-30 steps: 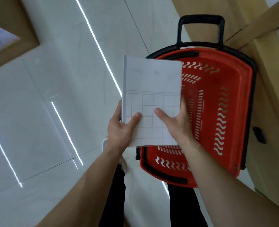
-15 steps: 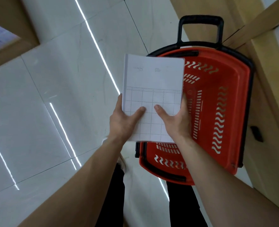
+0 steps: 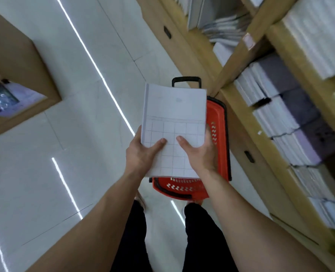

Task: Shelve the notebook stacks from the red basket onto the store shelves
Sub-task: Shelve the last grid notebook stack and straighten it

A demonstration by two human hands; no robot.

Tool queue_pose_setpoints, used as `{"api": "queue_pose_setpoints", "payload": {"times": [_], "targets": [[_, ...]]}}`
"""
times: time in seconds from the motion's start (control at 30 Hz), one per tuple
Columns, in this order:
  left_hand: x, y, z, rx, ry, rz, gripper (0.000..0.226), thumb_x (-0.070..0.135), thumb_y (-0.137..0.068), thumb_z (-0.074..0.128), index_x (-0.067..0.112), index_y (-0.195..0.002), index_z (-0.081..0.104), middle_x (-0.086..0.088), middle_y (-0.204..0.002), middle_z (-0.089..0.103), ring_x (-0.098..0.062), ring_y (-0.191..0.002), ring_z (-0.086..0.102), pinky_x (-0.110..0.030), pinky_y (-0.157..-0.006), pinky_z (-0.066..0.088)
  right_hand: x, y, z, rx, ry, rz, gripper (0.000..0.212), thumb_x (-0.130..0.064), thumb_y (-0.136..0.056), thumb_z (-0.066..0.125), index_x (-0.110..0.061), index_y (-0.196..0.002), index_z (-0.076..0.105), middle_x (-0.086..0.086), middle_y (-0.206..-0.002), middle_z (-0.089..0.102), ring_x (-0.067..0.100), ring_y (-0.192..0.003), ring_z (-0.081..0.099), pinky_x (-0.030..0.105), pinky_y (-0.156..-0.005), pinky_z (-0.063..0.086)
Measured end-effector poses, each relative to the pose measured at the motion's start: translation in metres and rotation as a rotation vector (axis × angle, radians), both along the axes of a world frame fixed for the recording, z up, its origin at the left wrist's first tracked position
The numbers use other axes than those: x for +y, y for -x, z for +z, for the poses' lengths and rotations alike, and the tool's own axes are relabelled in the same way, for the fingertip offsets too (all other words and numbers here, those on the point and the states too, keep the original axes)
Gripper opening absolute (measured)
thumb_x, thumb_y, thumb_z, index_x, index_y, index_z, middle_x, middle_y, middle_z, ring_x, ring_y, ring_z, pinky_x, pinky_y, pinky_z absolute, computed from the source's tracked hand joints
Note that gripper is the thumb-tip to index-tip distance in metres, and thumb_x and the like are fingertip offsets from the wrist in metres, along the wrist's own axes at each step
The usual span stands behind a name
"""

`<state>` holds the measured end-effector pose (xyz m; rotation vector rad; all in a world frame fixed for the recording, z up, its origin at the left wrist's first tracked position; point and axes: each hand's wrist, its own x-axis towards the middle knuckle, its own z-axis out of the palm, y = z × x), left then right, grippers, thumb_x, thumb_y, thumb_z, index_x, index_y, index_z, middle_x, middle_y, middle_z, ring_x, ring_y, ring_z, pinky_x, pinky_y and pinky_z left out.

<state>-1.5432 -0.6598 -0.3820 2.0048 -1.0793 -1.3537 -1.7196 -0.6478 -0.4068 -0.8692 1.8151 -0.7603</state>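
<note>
I hold a white notebook stack [image 3: 174,118] with a printed grid on its cover, flat in front of me at chest height. My left hand [image 3: 141,154] grips its lower left edge, thumb on top. My right hand [image 3: 200,152] grips its lower right edge the same way. Directly below the stack stands the red basket [image 3: 220,134] with a black rim and black pull handle [image 3: 186,80] on the floor; the stack hides most of its inside. Wooden store shelves [image 3: 247,122] rise on the right.
The shelves hold rows of white and purple notebooks [image 3: 284,114], some stacked higher up [image 3: 225,26]. Wooden drawer fronts with black handles [image 3: 249,157] run under them. A wooden display unit [image 3: 21,71] stands at the left across the glossy white tile floor [image 3: 64,134]. My legs are below.
The view has risen and pulled back, so the basket looks smaller and farther below and the shelves on the right have come into sight. Both hands keep the same grip on the stack.
</note>
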Motion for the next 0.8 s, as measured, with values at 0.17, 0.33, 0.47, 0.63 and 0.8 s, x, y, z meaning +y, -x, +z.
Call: {"api": "queue_pose_setpoints", "payload": {"times": [0.17,0.33,0.47,0.63,0.8], "targets": [[0.014,0.036,0.103,0.038,0.059,-0.102,0.064,0.05,-0.078,0.081,0.034,-0.135,0.055,0.013,-0.115,0.071,-0.009,-0.1,0.069,-0.023,-0.078,0.057,0.026,0.037,0.116,0.033,0.06,-0.069,0.077,-0.047,-0.077,0.085,-0.032,-0.142,0.047,-0.02,-0.124,0.063,0.001,-0.112,0.062,0.015,-0.089,0.049],[0.02,0.063,0.171,0.078,0.136,-0.285,0.059,0.05,-0.079,0.08,0.036,-0.131,0.056,0.022,-0.103,0.068,-0.001,-0.092,0.067,-0.012,-0.065,0.051,0.062,0.059,0.189,0.088,0.147,-0.244,0.077,-0.046,-0.077,0.085,-0.03,-0.142,0.047,-0.016,-0.125,0.064,0.002,-0.111,0.061,0.024,-0.096,0.05],[0.019,0.083,0.197,0.111,0.164,-0.482,0.059,0.053,-0.076,0.08,0.036,-0.129,0.06,0.015,-0.107,0.072,-0.01,-0.095,0.07,-0.032,-0.081,0.059,0.098,0.066,0.224,0.13,0.199,-0.451,0.073,-0.051,-0.075,0.085,-0.044,-0.136,0.045,-0.024,-0.119,0.065,-0.001,-0.11,0.063,0.025,-0.096,0.052],[0.044,0.132,0.234,0.154,0.158,-0.737,0.055,0.047,-0.078,0.082,0.022,-0.124,0.065,0.009,-0.102,0.072,-0.016,-0.094,0.07,-0.036,-0.086,0.058,0.164,0.085,0.255,0.128,0.209,-0.742,0.078,-0.066,-0.064,0.083,-0.047,-0.129,0.046,-0.031,-0.106,0.067,-0.001,-0.104,0.066,0.035,-0.096,0.056],[0.107,0.193,0.245,0.186,0.159,-0.923,0.063,0.052,-0.071,0.085,0.022,-0.124,0.066,0.006,-0.105,0.074,-0.018,-0.096,0.071,-0.037,-0.089,0.058,0.251,0.117,0.278,0.161,0.208,-0.927,0.089,-0.062,-0.069,0.084,-0.043,-0.143,0.039,-0.025,-0.12,0.062,0.003,-0.112,0.06,0.029,-0.097,0.052]]}}
